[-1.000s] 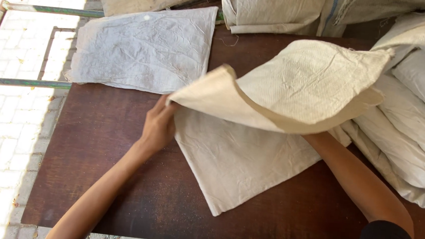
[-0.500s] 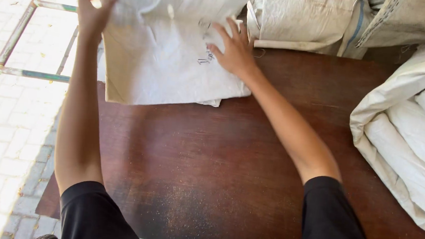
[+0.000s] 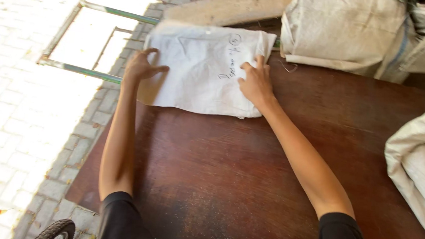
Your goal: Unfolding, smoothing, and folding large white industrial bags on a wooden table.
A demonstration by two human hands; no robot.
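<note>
**Both hands flat on a folded sack at the far edge of the counter**

Closest to me, a dark tyre [image 3: 54,231] pokes in at the bottom left, over the paving [image 3: 5,118]. The counter [image 3: 247,188] is a dark brown board, and its near part carries nothing but the person's two bare forearms stretching away across it.

To the right, a heap of pale sacks [image 3: 420,171] lies on the counter's edge, well apart from the hands.

Further out, the left hand [image 3: 140,68] is spread with its fingers open, pressing on the left edge of a white sack [image 3: 201,75]; it grips nothing. The right hand [image 3: 257,82] lies palm down on the right part of the same sack, fingers loosely splayed, also closed round nothing. The sack lies flat at the far left of the counter, its left side reaching the board's edge, with some dark handwriting near the right hand. It looks folded and laid square, so I judge the laying down is done and only the smoothing is in hand; the heap on the right appears not yet dealt with.

Beyond the sack a green metal frame [image 3: 92,39] stands over the paving, and stuffed grey bags [image 3: 350,34] sit at the counter's back.
</note>
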